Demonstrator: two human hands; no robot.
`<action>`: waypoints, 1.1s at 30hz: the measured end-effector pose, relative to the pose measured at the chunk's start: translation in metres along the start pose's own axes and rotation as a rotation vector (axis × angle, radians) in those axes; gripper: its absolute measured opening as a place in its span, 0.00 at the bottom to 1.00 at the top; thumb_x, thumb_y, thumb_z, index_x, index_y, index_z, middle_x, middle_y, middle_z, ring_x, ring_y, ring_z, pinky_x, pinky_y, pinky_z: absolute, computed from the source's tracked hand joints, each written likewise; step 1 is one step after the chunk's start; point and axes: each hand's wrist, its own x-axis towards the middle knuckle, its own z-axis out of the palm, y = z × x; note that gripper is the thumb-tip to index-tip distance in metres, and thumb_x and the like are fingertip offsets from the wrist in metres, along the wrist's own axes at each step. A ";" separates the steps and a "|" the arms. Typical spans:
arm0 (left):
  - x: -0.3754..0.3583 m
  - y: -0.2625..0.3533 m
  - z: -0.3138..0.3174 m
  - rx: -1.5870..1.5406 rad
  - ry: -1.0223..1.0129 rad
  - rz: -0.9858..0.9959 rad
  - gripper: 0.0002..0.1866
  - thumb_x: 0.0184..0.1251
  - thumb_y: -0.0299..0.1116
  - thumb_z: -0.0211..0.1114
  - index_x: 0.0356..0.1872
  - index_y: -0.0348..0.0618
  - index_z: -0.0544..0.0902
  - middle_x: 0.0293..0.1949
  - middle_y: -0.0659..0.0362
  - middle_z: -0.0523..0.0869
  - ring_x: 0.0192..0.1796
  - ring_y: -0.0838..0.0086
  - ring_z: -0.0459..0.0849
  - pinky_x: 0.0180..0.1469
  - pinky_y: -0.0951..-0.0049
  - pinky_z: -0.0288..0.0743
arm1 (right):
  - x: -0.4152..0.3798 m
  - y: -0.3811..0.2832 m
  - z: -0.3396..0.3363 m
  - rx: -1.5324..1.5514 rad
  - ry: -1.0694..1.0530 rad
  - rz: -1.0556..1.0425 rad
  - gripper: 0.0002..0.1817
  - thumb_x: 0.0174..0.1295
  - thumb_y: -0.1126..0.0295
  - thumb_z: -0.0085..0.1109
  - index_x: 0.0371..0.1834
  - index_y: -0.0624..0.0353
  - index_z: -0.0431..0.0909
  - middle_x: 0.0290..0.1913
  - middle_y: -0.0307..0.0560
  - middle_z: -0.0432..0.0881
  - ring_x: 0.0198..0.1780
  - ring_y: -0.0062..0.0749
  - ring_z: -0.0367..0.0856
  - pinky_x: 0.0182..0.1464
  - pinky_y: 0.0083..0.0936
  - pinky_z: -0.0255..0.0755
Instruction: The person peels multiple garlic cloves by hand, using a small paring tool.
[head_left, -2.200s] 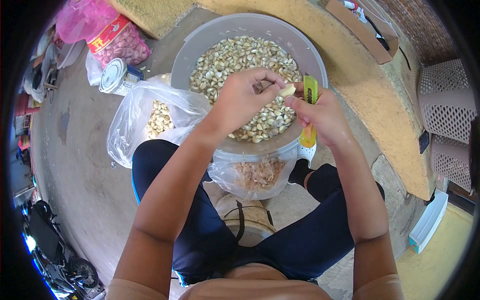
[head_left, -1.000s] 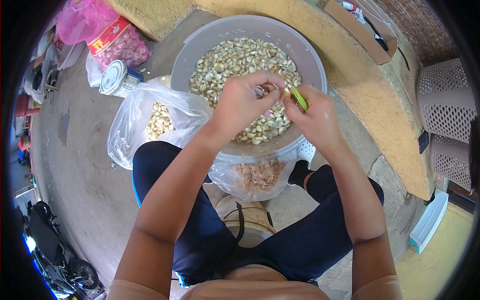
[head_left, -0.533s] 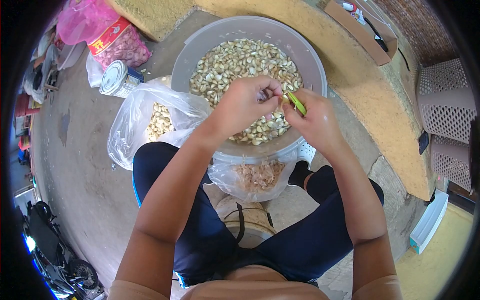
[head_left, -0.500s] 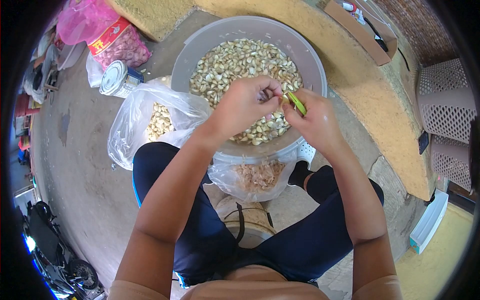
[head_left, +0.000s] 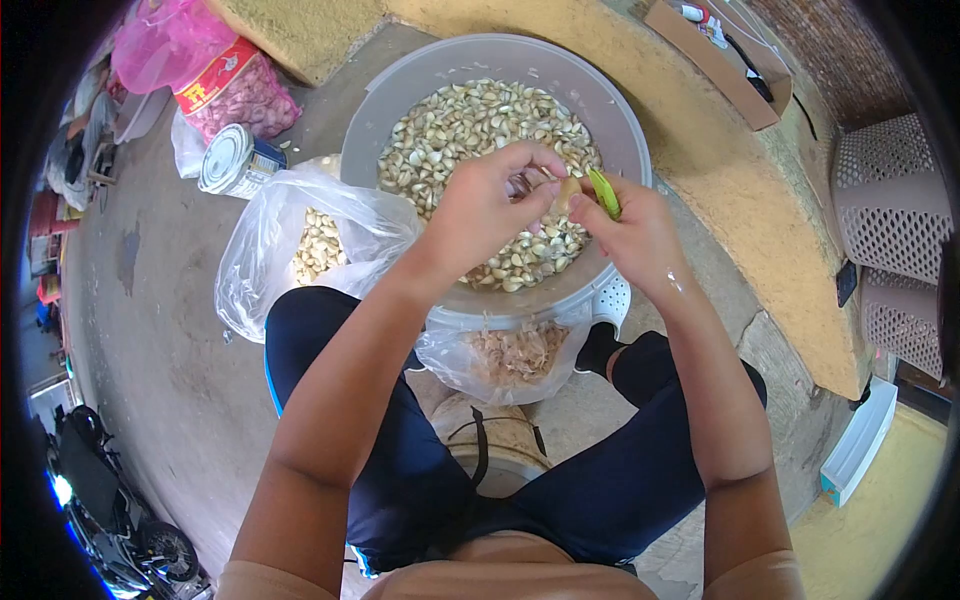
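Over a large grey tub (head_left: pixel 625 130) of garlic cloves (head_left: pixel 455 125), my two hands are close together. My left hand (head_left: pixel 505 205) is closed in a pinch, with a garlic clove between its fingers, partly hidden. A green-handled knife (head_left: pixel 604 194) is held in my right hand (head_left: pixel 630 225), whose thumb is beside a pale piece of garlic or skin at my left fingertips. Left of the tub stands a clear plastic bag (head_left: pixel 255 245) with peeled cloves (head_left: pixel 318 243). Below the tub's near rim lies a bag of dry skins (head_left: pixel 515 355).
A tin can (head_left: pixel 235 160) and a pink mesh sack (head_left: pixel 245 95) of garlic stand at upper left. A cardboard box (head_left: pixel 715 65) rests on the yellow ledge (head_left: pixel 740 190). Perforated crates (head_left: pixel 895 200) are at right, a motorcycle (head_left: pixel 105 500) at lower left.
The knife in my right hand has turned more upright and shifted slightly up and right. My right hand has rotated a little, and the fingers of my left hand have shifted slightly.
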 end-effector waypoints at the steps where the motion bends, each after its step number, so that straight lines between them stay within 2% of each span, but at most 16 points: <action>1: 0.000 0.001 0.000 -0.001 -0.003 0.001 0.07 0.59 0.23 0.58 0.39 0.35 0.75 0.32 0.60 0.78 0.25 0.84 0.75 0.27 0.84 0.70 | 0.000 0.000 0.000 -0.023 -0.002 -0.025 0.11 0.56 0.65 0.56 0.32 0.64 0.77 0.20 0.44 0.75 0.24 0.18 0.69 0.28 0.21 0.65; 2: 0.000 0.000 0.000 0.003 0.000 0.000 0.08 0.59 0.23 0.58 0.40 0.35 0.75 0.32 0.60 0.78 0.25 0.84 0.75 0.27 0.84 0.70 | 0.000 0.000 0.001 -0.045 -0.004 -0.049 0.11 0.56 0.65 0.56 0.32 0.64 0.77 0.20 0.44 0.75 0.24 0.18 0.69 0.28 0.21 0.65; 5: 0.000 0.000 0.000 0.005 0.004 -0.009 0.08 0.59 0.23 0.59 0.40 0.35 0.75 0.32 0.61 0.78 0.25 0.84 0.75 0.28 0.84 0.70 | 0.001 0.001 0.000 0.043 -0.047 0.069 0.11 0.56 0.65 0.56 0.34 0.63 0.77 0.21 0.43 0.75 0.25 0.18 0.69 0.29 0.21 0.65; 8: 0.000 -0.001 -0.001 -0.007 -0.001 -0.014 0.07 0.58 0.23 0.60 0.38 0.35 0.75 0.31 0.61 0.78 0.26 0.84 0.75 0.28 0.84 0.70 | 0.002 0.002 -0.001 0.105 -0.087 0.102 0.11 0.56 0.65 0.56 0.34 0.63 0.76 0.22 0.42 0.75 0.25 0.18 0.69 0.30 0.21 0.65; 19: 0.002 -0.004 -0.004 -0.010 0.026 -0.073 0.05 0.57 0.23 0.62 0.34 0.34 0.77 0.27 0.61 0.79 0.25 0.83 0.76 0.28 0.84 0.70 | 0.002 0.004 0.001 0.057 -0.100 0.068 0.12 0.58 0.65 0.56 0.36 0.63 0.76 0.24 0.42 0.76 0.28 0.19 0.71 0.31 0.21 0.66; 23: 0.002 -0.002 -0.005 0.004 0.020 -0.102 0.05 0.58 0.24 0.61 0.34 0.34 0.77 0.25 0.61 0.79 0.24 0.84 0.76 0.25 0.84 0.70 | 0.002 0.003 0.002 0.037 -0.095 0.079 0.13 0.58 0.64 0.56 0.37 0.64 0.76 0.24 0.41 0.77 0.28 0.18 0.71 0.31 0.21 0.66; 26: 0.001 0.003 -0.006 -0.010 0.012 -0.190 0.06 0.59 0.26 0.61 0.34 0.35 0.77 0.23 0.62 0.78 0.23 0.84 0.75 0.22 0.85 0.70 | 0.002 0.004 0.002 0.095 -0.088 0.097 0.13 0.58 0.64 0.56 0.38 0.64 0.76 0.24 0.40 0.77 0.24 0.18 0.71 0.28 0.19 0.66; 29: 0.003 0.002 -0.007 -0.023 -0.006 -0.220 0.06 0.59 0.27 0.60 0.34 0.36 0.76 0.22 0.63 0.77 0.23 0.84 0.75 0.21 0.85 0.70 | 0.002 0.003 0.003 0.177 -0.112 0.214 0.12 0.59 0.65 0.55 0.40 0.63 0.77 0.25 0.39 0.77 0.20 0.17 0.69 0.24 0.17 0.65; 33: 0.002 -0.004 -0.006 -0.029 -0.037 -0.225 0.05 0.59 0.27 0.60 0.33 0.36 0.75 0.23 0.63 0.76 0.24 0.84 0.74 0.22 0.84 0.72 | 0.005 0.006 0.005 0.494 -0.028 0.294 0.11 0.59 0.66 0.55 0.36 0.63 0.77 0.21 0.36 0.73 0.15 0.15 0.63 0.20 0.16 0.62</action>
